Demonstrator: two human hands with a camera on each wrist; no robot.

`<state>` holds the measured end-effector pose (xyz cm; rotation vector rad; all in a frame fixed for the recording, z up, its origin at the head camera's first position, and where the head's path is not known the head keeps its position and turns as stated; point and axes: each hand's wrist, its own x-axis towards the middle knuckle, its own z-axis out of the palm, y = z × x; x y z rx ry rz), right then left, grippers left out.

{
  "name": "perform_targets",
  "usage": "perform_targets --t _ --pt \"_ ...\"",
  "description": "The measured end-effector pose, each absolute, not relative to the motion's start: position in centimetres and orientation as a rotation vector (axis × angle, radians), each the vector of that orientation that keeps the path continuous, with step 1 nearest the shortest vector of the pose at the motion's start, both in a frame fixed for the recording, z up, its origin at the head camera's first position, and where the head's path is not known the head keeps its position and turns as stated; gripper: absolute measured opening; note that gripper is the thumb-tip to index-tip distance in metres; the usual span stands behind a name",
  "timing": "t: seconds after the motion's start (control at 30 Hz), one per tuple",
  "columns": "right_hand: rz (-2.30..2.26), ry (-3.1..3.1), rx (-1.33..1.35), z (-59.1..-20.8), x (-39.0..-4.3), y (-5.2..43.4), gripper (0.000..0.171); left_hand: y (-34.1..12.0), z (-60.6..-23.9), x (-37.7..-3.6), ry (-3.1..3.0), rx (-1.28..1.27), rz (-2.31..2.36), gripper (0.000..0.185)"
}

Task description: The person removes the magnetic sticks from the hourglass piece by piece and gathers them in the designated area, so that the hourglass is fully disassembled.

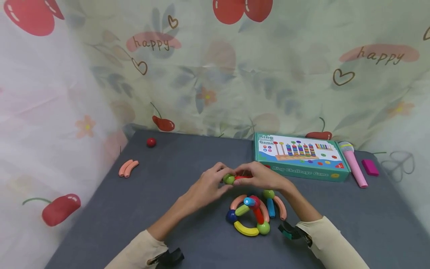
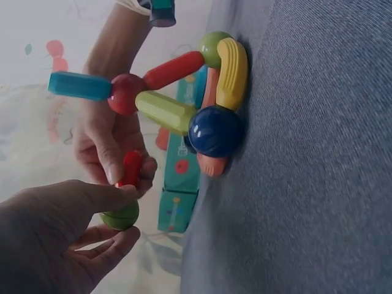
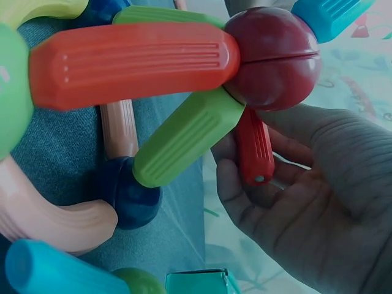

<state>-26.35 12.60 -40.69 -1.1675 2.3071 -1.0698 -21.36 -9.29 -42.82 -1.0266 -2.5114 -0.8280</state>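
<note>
Two hands, green ball (image 1: 229, 179) left (image 1: 209, 184), red stick (image 1: 242, 176) right (image 1: 260, 175)

– What is being held above the grey table?
– A green ball (image 1: 229, 179), glossy and round, pinched in the left hand's fingers, and a short ribbed red stick (image 1: 242, 176) in the right hand.
– How do they sit?
– The stick lies roughly level, its end touching the ball, both raised just behind the built toy structure.
</note>
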Motion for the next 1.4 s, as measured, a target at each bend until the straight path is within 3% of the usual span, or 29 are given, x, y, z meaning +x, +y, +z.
perform_targets --t 0.8,1.2,1.4 --pt "-1.020 2.352 -1.162 -40.6 -26.1 11.4 0.024 -12.2 -43.0 -22.1 -2.578 -0.916 -0.809 0.029" --pt "-1.160 2.523 -0.999 -40.4 -26.8 14.0 0.023 -25.4 -44.4 -29.4 -2.552 -0.411 -0.596 0.034" --pt "-1.144 2.487 -1.046 -40.8 -26.7 14.0 0.023 -29.1 -45.2 -32.3 -2.591 -0.291 -0.512 0.036"
